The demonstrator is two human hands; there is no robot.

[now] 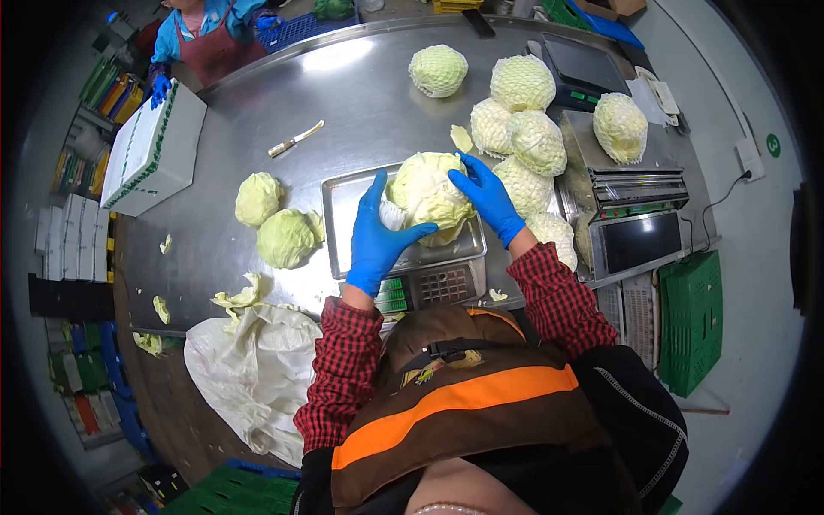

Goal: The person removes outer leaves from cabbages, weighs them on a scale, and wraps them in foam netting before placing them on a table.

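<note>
Both hands were on the one cabbage (429,193) when I looked at the head feed, and it sat between them rather than off to either side. It rested on the steel tray (341,190) of the scale (442,283), toward the tray's right half, near the middle of the table (360,94). The left hand (378,232) lay against its left flank, fingers spread upward and thumb reaching across the near face. The right hand (485,197) was splayed over the upper right side. Neither was closed into a fist, so I read it as a two-palm cradle, pressed in from opposite sides. The head looked close to round, so I could pick out no long axis, only looser outer leaves toward the near edge. Neither hand was nearer, as both touched it. Something pale showed under the left thumb, possibly a bit of netting, but the feed was too soft there for me to say. Just beyond the right wrist a heap of netted cabbages (536,142) stood close by. Two bare cabbages (287,238) lay apart on the left, with a knife (296,139) farther back. At the far corner a co-worker (210,34) stood beside a white box (150,150).
</note>
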